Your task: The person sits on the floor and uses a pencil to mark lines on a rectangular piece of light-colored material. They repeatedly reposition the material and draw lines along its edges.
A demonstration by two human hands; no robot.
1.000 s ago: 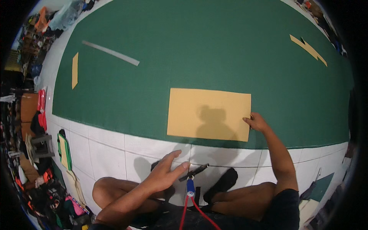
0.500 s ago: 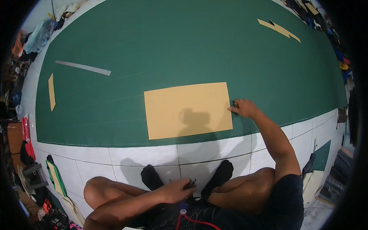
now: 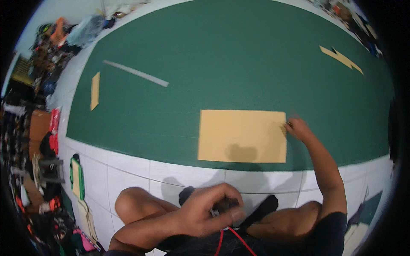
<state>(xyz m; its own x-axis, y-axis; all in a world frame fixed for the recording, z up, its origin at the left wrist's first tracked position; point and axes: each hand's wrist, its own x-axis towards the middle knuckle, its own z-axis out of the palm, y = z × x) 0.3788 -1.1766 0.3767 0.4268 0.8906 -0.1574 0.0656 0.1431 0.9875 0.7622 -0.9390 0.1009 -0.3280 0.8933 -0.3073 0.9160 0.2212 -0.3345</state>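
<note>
A rectangular tan sheet of card (image 3: pixel 239 134) lies flat near the front edge of the dark green cloth (image 3: pixel 205 51). At its right edge my right hand (image 3: pixel 299 129) is closed in a pinch, its fingertips at the border. A thin thing seems to stick up from those fingers, but blur hides what it is. My left hand (image 3: pixel 213 209) is raised over my lap, fingers curled around a small dark object (image 3: pixel 226 206) whose kind I cannot make out. Faint pale lines run across the cloth left of the card.
A grey metal ruler (image 3: pixel 136 73) lies at the left on the cloth, beside a narrow tan strip (image 3: pixel 95 91). A notched tan piece (image 3: pixel 341 59) rests at the far right. White floor tiles (image 3: pixel 128 160) border the cloth; piled goods (image 3: pixel 47 64) line the left side.
The view has swung, so the cloth and card appear farther right. My left hand has come up, larger in view, with the dark object. The right hand stays at the card's right edge.
</note>
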